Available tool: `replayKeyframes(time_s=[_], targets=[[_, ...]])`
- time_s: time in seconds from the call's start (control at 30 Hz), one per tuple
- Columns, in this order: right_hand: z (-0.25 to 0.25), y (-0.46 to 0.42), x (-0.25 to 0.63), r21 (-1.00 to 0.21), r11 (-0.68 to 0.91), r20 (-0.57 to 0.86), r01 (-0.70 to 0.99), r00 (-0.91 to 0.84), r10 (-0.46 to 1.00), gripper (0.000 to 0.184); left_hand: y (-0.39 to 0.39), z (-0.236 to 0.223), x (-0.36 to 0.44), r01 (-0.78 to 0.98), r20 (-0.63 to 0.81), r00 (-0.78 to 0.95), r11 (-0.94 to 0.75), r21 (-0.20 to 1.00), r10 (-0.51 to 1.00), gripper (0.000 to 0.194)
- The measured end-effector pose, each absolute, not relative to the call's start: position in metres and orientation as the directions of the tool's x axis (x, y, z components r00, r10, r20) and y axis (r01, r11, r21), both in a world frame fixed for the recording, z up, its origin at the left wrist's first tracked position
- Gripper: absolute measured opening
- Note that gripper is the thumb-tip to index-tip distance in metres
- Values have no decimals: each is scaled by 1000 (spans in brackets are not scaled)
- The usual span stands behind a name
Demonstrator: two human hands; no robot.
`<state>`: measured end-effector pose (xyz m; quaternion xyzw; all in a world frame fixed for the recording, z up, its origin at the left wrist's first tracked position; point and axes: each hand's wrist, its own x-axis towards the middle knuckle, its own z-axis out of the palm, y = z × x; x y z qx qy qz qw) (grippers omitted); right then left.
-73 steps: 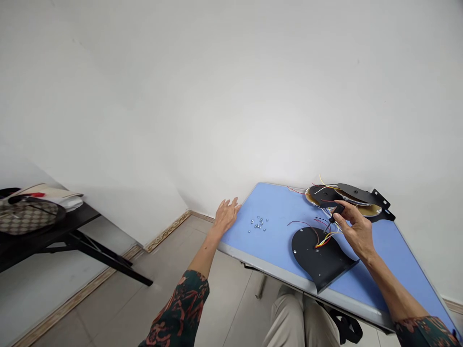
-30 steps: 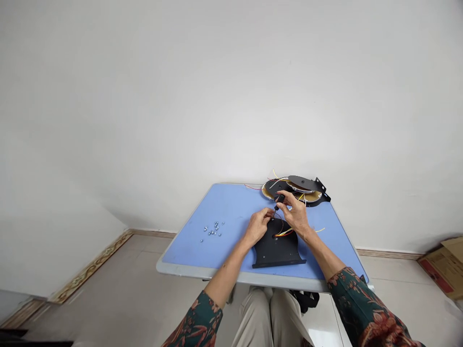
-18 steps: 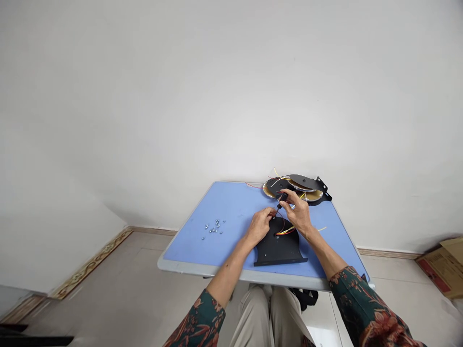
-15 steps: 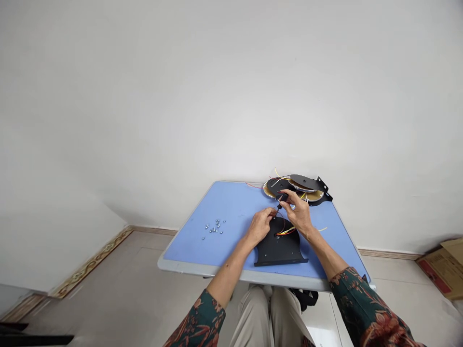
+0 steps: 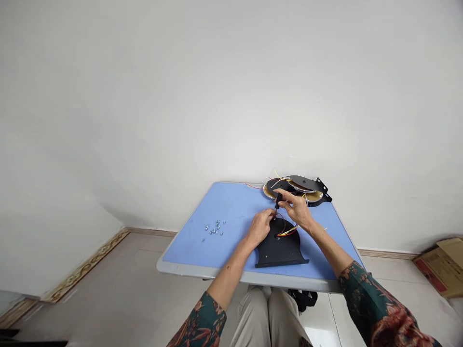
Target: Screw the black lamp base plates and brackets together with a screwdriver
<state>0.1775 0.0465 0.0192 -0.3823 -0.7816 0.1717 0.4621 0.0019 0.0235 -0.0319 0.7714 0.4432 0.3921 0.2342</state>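
Note:
My right hand [image 5: 299,210] is closed around the black handle of a small screwdriver [image 5: 278,200]. The screwdriver points down, nearly upright, at the far rounded edge of a black metal plate [image 5: 279,251]. My left hand [image 5: 260,227] lies over the plate's far left edge, its thumb and fingers pinched together right at the screwdriver's tip. What they pinch is too small to make out. A shiny screw head shows just below the fingertips. Red, yellow and white wires [image 5: 288,232] come out of a hole in the plate and run under my right hand.
Several loose silver screws [image 5: 216,228] lie on the blue tabletop [image 5: 191,246] to the left. Black plates with gold-coloured discs and loose wires [image 5: 302,185] are stacked at the back right, against the wall. A cardboard box [image 5: 441,267] stands on the floor at right.
My left hand has gone from the table's left edge to the plate's far edge. The plate has been turned, and the screwdriver has moved to that edge and lately tilted more upright.

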Motion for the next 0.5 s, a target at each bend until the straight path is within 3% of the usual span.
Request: replayKeyframes(time_s=[0.3, 0.5], targets=[[31, 62, 169, -629, 676, 514, 383, -448, 732, 44, 24, -30, 1, 481, 365, 269, -453, 750, 891, 24], [20, 57, 175, -701, 649, 529, 295, -395, 751, 39, 30, -29, 4, 486, 346, 270, -437, 757, 899, 18]])
